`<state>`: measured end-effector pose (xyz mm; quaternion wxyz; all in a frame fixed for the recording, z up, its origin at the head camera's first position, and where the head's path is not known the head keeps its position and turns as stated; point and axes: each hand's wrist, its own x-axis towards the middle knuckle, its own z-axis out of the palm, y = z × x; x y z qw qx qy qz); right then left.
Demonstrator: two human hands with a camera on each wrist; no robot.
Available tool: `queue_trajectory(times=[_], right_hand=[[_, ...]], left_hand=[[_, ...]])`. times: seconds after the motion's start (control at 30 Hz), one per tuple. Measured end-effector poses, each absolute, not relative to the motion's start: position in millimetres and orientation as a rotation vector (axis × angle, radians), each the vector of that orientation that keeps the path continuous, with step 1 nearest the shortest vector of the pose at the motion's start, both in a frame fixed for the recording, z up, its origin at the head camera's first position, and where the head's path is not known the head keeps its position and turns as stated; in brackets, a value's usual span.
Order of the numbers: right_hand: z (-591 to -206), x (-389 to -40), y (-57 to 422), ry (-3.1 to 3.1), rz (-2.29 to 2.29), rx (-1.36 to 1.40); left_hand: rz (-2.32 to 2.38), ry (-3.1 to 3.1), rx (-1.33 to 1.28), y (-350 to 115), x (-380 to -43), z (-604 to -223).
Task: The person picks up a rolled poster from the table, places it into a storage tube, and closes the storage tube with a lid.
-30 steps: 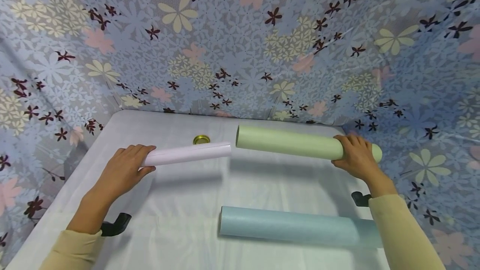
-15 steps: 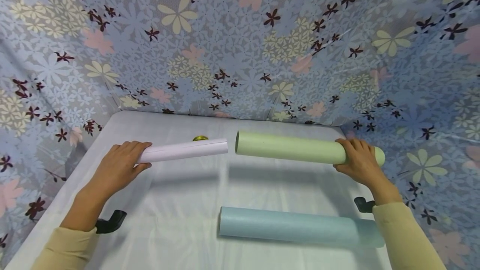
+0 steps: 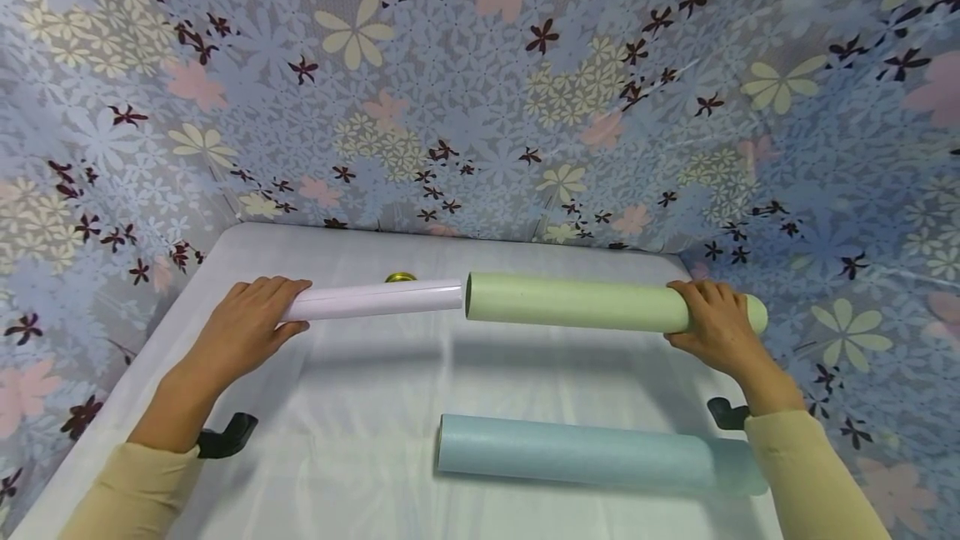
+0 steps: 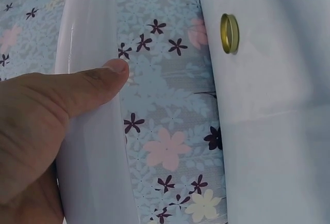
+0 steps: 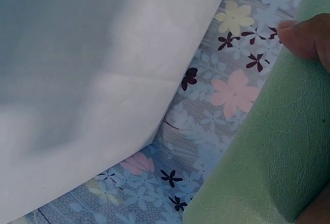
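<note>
My left hand [image 3: 251,327] grips the left part of a thin pale lilac paper roll [image 3: 378,300], held above the table. In the left wrist view its thumb lies across the glossy roll [image 4: 93,146]. My right hand [image 3: 712,319] holds a wider light green paper tube [image 3: 570,302] near its right end; the right wrist view shows the tube's creased texture [image 5: 278,126]. The lilac roll's right end is at the green tube's open left end; whether it is inside I cannot tell. A light blue tube [image 3: 577,450] lies on the table in front.
A gold ring-shaped lid [image 3: 401,277] lies behind the lilac roll, partly hidden by it. The white-covered table [image 3: 337,407] ends at floral cloth walls [image 3: 480,107] at the back and sides. Black wrist mounts [image 3: 228,436] show beside both wrists.
The lilac roll has moved slightly left and then back right. The green tube has come lower and a little left, and the gap between their ends has closed. The blue tube stays put.
</note>
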<state>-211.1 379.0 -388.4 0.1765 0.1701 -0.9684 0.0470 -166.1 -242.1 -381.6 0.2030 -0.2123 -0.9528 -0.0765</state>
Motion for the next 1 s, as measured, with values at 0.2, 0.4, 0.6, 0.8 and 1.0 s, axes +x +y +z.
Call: queue_trajectory(times=[0.2,0.4,0.6,0.8,1.0], right_hand=[[-389,-212,379,-2.728,0.133,0.51],[-389,-212,378,-2.706,0.136,0.547],[-387,-212,374,-2.714,0.124,0.543],[-385,-210,370,-2.728,0.11,0.516],[-385,-210,366,-2.713,0.1,0.531]], left_hand=[[-0.193,-2.677,-0.602,-238,-168,-380],[-0.164,-2.686,-0.61,-235,-169,-380],[-0.152,-2.697,-0.618,-230,-172,-381],[-0.149,-2.693,-0.621,-224,-176,-380],[-0.133,-2.695,-0.63,-215,-178,-379]])
